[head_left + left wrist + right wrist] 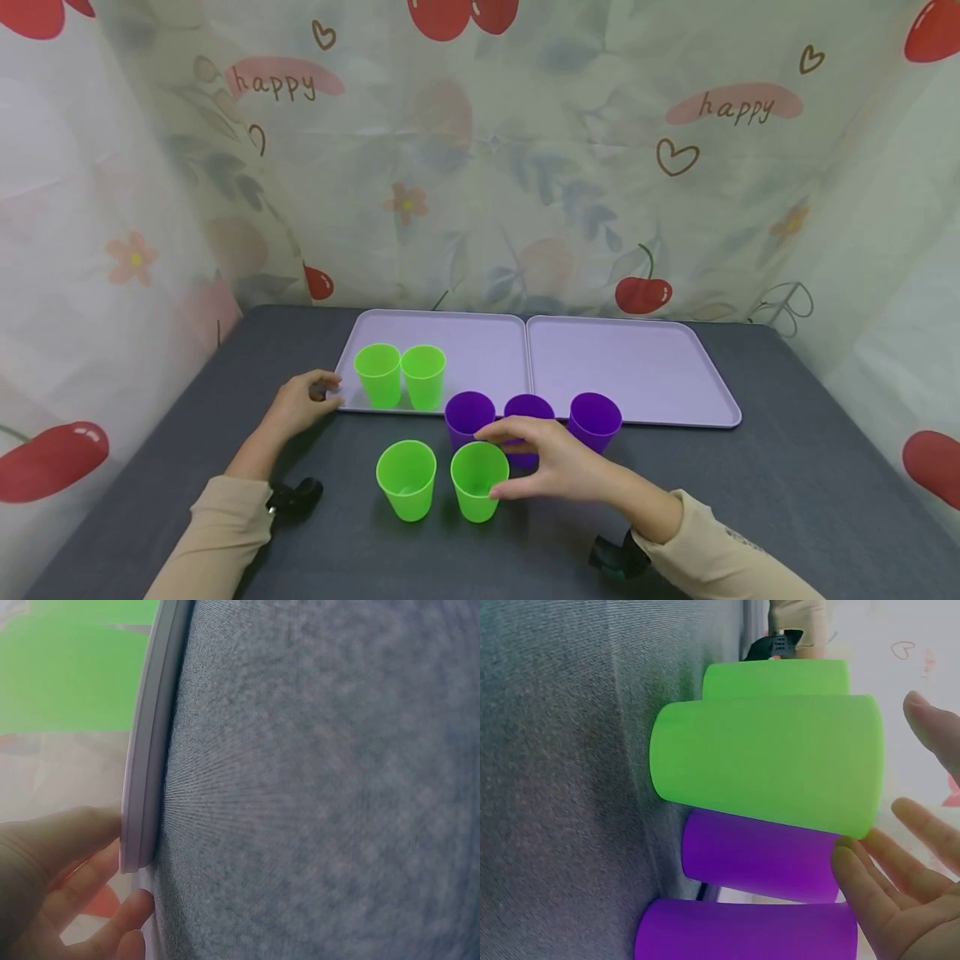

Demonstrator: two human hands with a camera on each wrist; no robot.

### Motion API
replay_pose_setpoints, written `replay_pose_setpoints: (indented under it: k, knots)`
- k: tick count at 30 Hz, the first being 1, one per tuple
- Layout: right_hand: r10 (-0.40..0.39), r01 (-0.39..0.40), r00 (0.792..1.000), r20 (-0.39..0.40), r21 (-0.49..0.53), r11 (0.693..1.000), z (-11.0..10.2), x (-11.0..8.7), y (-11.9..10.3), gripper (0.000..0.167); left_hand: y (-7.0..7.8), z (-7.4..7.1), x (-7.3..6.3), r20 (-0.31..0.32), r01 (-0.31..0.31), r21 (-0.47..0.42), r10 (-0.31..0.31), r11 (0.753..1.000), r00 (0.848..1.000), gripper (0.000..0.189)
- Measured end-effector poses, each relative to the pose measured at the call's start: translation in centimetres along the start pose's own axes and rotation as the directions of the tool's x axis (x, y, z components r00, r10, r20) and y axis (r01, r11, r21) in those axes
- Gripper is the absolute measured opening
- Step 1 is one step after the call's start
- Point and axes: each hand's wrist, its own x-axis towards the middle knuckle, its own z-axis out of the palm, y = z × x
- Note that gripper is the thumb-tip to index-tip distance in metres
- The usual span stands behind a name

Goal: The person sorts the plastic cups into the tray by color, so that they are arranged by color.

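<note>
My left hand (298, 406) rests with curved fingertips against the left edge of the left pink-lilac tray (480, 350). In the left wrist view, its thumb and fingers (79, 829) are right at the tray's corner. My right hand (558, 462) is spread beside the rim of a green cup (474, 500), thumb in front and fingers behind. In the right wrist view, the thumb stands apart from this green cup (772, 761) while a fingertip overlaps its rim. Left of it, another green cup (406, 483) stands upright. Behind are three purple cups (468, 417), the middle one partly hidden by the right hand.
Two more green cups (378, 379) stand side by side on the left tray. A second tray (622, 367) adjoins it on the right. The table (757, 500) has a dark grey cover, with a patterned cloth (495, 208) hanging around its back and sides.
</note>
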Motion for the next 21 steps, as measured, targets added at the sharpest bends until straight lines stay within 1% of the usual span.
replay_pose_setpoints:
  k: [6, 12, 21]
  knots:
    - [0.014, -0.015, 1.0, -0.02, -0.009, 1.0, 0.46, -0.06, 0.15, 0.056, -0.13, 0.06, 0.04, 0.001, 0.001, 0.004, -0.001, 1.0, 1.0, 0.033]
    - [0.022, -0.024, 0.999, -0.039, -0.044, 0.999, 0.81, -0.13, 0.2, 0.057, -0.05, 0.03, -0.07, 0.006, 0.02, 0.004, -0.02, 1.0, 1.0, 0.033]
    - [0.034, -0.038, 0.998, -0.058, -0.062, 0.997, 1.01, -0.14, 0.24, 0.055, 0.15, -0.01, -0.08, 0.016, 0.024, 0.007, -0.024, 1.0, 1.0, 0.033]
